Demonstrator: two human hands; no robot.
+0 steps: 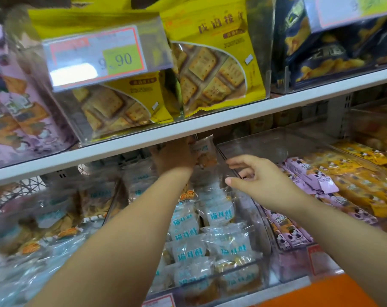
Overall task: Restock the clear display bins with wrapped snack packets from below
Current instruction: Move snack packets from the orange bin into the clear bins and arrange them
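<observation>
My left hand (173,158) reaches deep under the white shelf edge and grips a clear wrapped snack packet (204,151) with blue lettering, held at the back of the middle clear bin (260,220). That bin holds several like packets (219,214) piled toward the front. My right hand (258,179) hovers over the bin's right wall, fingers loosely curled, holding nothing that I can see.
A white shelf (188,127) runs just above my hands. Yellow cracker bags (212,63) sit above it behind a 9.90 price tag (97,55). Purple packets (310,176) and orange packets (356,171) fill bins to the right. More clear-wrapped snacks (44,220) lie left.
</observation>
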